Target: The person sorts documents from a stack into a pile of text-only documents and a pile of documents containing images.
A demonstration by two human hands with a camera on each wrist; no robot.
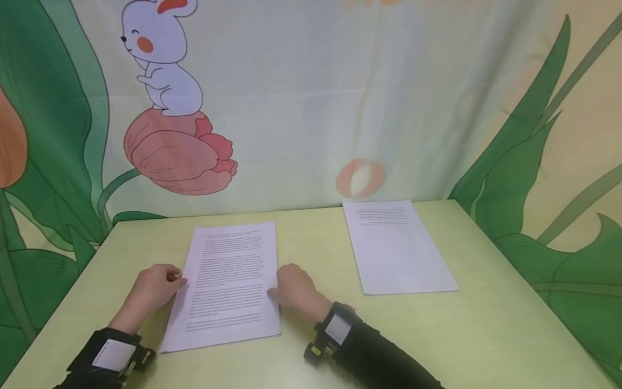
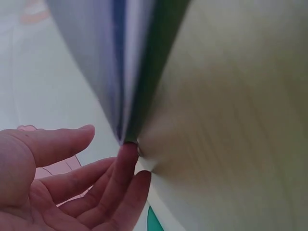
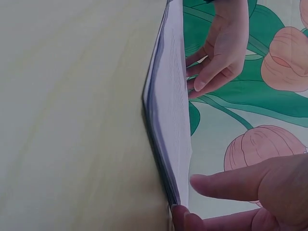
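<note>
A stack of printed paper (image 1: 230, 278) lies on the table, its top sheet covered in lines of text. At its left edge is my left hand (image 1: 154, 286). In the left wrist view the fingertips (image 2: 129, 151) touch the edge of the stack, while the thumb stays apart from the fingers. My right hand (image 1: 297, 287) is at the opposite edge, thumb over the page. The right wrist view has its fingertips (image 3: 180, 216) against the lower edge of the stack, with the thumb (image 3: 211, 185) held away from them.
Another paper stack (image 1: 400, 259), with a short block of text at its top, lies farther right near the back edge. Beneath both is a pale yellow table (image 1: 466, 340). A curtain (image 1: 282, 97) printed with a rabbit, flowers and leaves hangs behind.
</note>
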